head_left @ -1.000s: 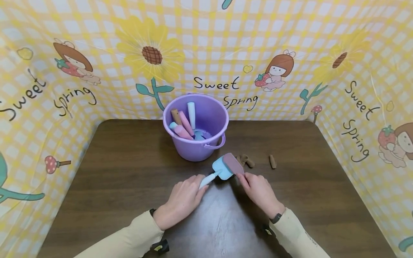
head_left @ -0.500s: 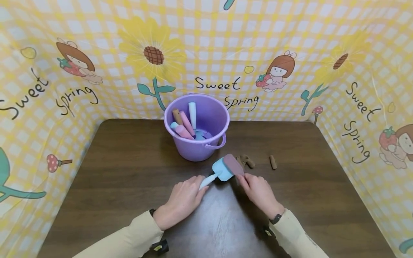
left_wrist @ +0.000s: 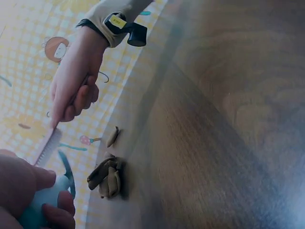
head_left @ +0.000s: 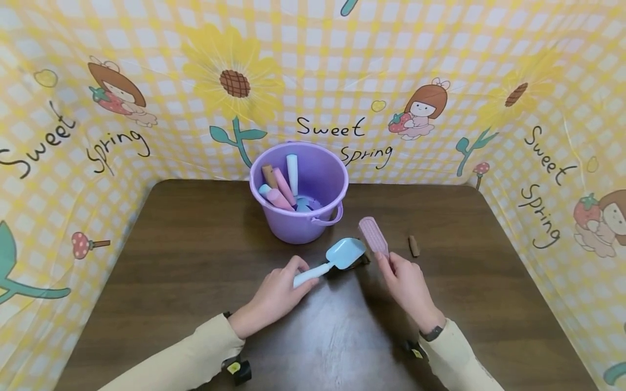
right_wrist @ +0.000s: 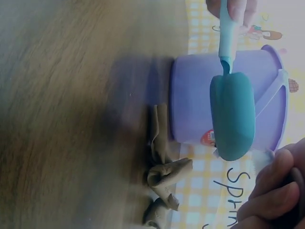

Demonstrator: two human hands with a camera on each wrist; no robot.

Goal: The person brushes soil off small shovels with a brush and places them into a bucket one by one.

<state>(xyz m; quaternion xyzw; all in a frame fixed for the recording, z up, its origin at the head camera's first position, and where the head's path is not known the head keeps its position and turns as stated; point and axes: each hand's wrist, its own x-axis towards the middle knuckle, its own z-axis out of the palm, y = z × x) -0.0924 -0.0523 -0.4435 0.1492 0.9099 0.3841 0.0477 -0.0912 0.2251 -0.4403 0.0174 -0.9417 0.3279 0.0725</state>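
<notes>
My left hand [head_left: 276,296] grips the pale handle of a light blue toy shovel [head_left: 346,253], its blade raised over the table. Opposite, my right hand [head_left: 406,288] pinches a pink brush [head_left: 374,236] by its near end; rows of short teeth or bristles show on its face. The tools are apart. Several curled brown pieces [left_wrist: 107,176], like clay or rolled scraps, lie beneath; the blade hides most of them in the head view. One brown stick-like piece [head_left: 413,246] lies alone to the right.
A purple bucket [head_left: 293,228] stands behind the shovel, its handle hanging at the right. Inside it are a pale blue handle [head_left: 292,174], pink handles [head_left: 282,184] and a brown one [head_left: 268,176]. Patterned cloth [head_left: 332,70] walls the dark wooden table [head_left: 195,260].
The brush has come off the shovel, shifting right and turning its toothed face into view. The shovel has tipped and moved slightly right, now covering the brown pieces.
</notes>
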